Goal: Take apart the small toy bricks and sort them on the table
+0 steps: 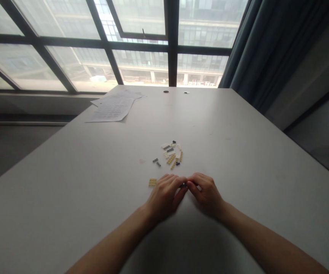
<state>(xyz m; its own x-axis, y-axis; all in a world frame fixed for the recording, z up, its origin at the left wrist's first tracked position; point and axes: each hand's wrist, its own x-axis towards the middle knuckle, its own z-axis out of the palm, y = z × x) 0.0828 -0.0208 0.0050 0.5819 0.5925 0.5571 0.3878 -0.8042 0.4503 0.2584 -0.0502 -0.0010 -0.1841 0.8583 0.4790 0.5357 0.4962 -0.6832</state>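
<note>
I see two bare arms reach in from the near side. The left arm (pixel 115 239) slants in from the left, and the right arm (pixel 273 238) from the right. The left hand (pixel 166 192) and the right hand (pixel 206 190) meet in the middle, backs up, fingers bent. Their tips come together. The right thumb (pixel 194 190) and pointing finger make a little pinch, with a small gap behind it.

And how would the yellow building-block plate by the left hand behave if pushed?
The yellow building-block plate would probably slide rather than roll, since it lies flat. Its studded, plastic look suggests stiffness; being small, it should feel light.
</note>
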